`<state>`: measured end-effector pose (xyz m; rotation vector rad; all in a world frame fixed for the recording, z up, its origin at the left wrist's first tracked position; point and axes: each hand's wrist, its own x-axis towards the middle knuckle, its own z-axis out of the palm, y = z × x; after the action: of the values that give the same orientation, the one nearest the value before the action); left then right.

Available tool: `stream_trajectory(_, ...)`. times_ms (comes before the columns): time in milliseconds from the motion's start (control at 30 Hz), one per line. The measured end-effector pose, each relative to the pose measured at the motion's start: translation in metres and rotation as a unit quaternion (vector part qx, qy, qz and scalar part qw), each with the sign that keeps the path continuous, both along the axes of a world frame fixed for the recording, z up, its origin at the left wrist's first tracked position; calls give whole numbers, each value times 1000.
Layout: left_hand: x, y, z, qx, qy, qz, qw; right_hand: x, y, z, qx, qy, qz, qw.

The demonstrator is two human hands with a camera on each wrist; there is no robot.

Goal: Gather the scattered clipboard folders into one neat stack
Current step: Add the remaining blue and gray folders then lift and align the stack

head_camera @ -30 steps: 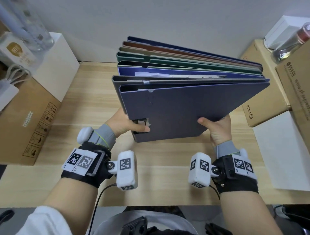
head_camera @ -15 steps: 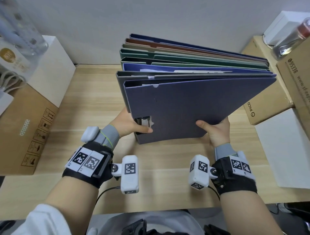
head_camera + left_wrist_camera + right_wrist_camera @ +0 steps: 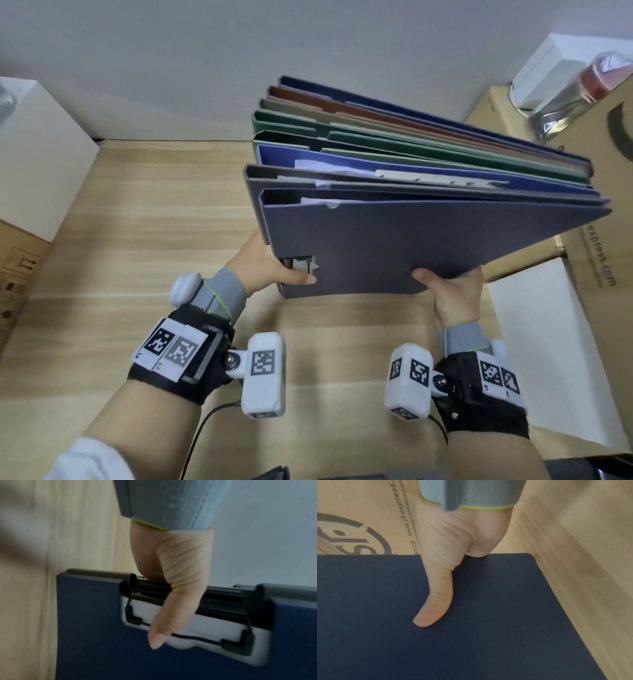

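A stack of clipboard folders in navy, grey, blue, green, tan and brown is held up on edge above the wooden desk, fanned apart at the top. My left hand grips the stack's near left corner, thumb across the black clip of the front navy folder. My right hand grips the near right corner, thumb flat on the navy cover. The fingers of both hands are hidden behind the stack.
A white box on a brown carton stands at the left. Cardboard boxes, a white box and a bottle crowd the right, with a white sheet lying there. A wall runs behind the desk.
The stack has shifted a little to the right and farther from me with both hands holding it; the grips look unchanged.
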<state>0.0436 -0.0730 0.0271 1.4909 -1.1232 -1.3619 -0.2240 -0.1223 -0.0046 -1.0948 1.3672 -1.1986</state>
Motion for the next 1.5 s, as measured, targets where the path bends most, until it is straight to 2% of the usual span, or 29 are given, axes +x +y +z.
stream_trajectory(167,-3,4,-9,52,-33,-42,997,-8,-4,-18,80,64,46,994)
stream_trajectory(233,-5,7,-11,67,-52,-49,995,-8,-2,-26,90,103,37,990)
stream_trajectory(333,-7,9,-14,89,-94,-55,990,-4,0,-31,101,108,27,989)
stream_trajectory(500,-9,-7,-16,65,-28,8,997,-1,-12,-25,79,40,23,996)
stream_trajectory(667,-19,-42,-5,20,34,10,999,-9,-32,-10,92,-21,14,995)
stream_trajectory(733,-32,-56,-3,32,66,21,997,-16,-42,-4,102,-37,13,994)
stream_trajectory(867,-61,-79,-9,136,164,93,973,-32,-69,3,163,-33,-10,986)
stream_trajectory(933,-69,-81,-18,190,186,110,958,-36,-79,0,215,-29,-18,976)
stream_trajectory(1067,-80,-82,-34,203,209,117,949,-45,-92,-21,284,-13,-43,958)
stream_trajectory(1267,-91,-97,-36,178,213,168,946,-42,-111,-34,226,18,-44,973)
stream_trajectory(1500,-90,-112,-36,190,211,153,947,-44,-124,-56,213,120,-41,969)
